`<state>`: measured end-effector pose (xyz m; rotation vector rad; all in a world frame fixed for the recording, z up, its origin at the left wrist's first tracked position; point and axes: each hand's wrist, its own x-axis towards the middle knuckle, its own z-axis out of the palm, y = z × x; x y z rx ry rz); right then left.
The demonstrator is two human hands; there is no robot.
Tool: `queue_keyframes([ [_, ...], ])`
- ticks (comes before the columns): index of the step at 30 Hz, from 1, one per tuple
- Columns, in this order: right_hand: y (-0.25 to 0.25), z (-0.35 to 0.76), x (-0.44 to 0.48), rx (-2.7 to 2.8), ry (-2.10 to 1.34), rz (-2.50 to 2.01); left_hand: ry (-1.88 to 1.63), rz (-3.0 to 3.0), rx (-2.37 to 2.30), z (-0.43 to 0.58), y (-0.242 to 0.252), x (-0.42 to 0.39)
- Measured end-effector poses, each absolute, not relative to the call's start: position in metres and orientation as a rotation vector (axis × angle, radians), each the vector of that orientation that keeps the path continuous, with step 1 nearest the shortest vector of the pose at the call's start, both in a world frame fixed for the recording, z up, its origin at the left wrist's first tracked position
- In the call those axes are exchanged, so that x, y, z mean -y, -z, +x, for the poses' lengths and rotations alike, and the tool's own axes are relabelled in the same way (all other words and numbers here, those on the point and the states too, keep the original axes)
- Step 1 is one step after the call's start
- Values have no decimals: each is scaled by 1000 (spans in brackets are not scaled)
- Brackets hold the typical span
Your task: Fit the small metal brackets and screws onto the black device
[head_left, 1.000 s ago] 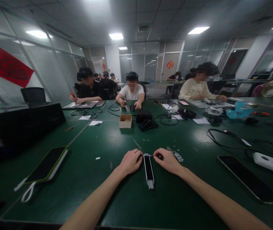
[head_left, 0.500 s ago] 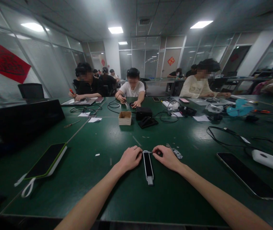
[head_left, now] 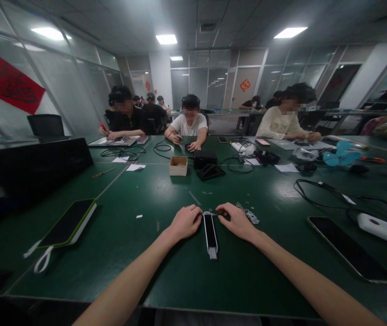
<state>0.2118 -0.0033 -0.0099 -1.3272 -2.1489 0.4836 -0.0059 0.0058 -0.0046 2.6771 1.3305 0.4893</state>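
Two hands: left hand (head_left: 185, 222), right hand (head_left: 237, 222) | slim device (head_left: 210, 231) lies between | both pinch its far end

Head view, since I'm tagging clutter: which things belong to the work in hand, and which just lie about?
In hand: left hand and right hand, both at the far end of the slim black device; small metal parts beside the right hand.
Lying about: green-cased tablet, dark phone, white power strip, cardboard box, black cable.

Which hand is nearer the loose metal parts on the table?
Right. The right hand lies just left of the metal parts; the left hand is beyond the slim black device.
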Motion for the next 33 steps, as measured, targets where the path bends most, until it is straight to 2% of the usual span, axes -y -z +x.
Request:
queue_keyframes([
  [12,4,211,-18,2462,-373,-1322,-471,2670,-1326,-8,1,-3],
  [26,-1,209,-19,2490,-44,-1567,-503,2669,-1316,-9,3,-2],
  [33,-2,212,-11,2333,-253,-1537,-508,2667,-1306,-8,4,-4],
])
